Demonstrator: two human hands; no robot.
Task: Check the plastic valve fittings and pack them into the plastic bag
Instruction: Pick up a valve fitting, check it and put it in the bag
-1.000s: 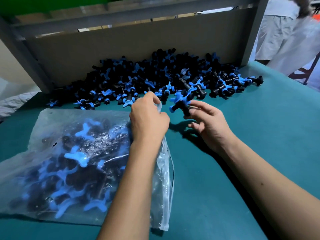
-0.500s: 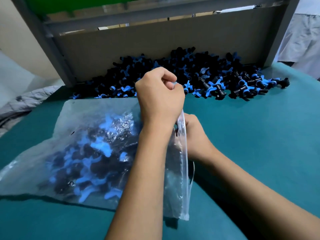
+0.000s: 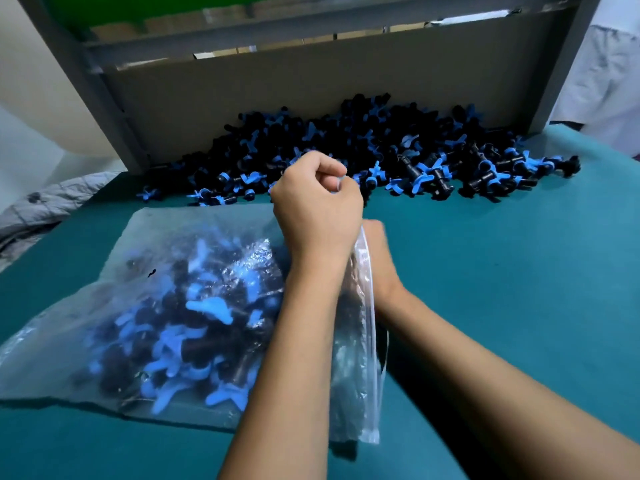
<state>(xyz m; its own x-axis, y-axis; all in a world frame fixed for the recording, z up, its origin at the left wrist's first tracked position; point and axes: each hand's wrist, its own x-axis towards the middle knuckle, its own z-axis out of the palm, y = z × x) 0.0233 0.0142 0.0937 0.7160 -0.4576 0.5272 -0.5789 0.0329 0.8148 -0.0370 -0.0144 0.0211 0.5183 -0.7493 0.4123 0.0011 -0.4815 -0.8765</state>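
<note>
Most of the right hand (image 3: 377, 258) is tucked behind the plastic bag (image 3: 194, 306)'s mouth, so can't tell its grip. Left hand (image 3: 317, 206) is fisted, pinching the bag's top edge. Valve fittings (image 3: 398, 157) are piled on the teal table (image 3: 502, 271) behind; the ones in the bag look blurry.

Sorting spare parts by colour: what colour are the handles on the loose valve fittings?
Bright blue, on black bodies; the head view shows the loose valve fittings clearly.
</note>
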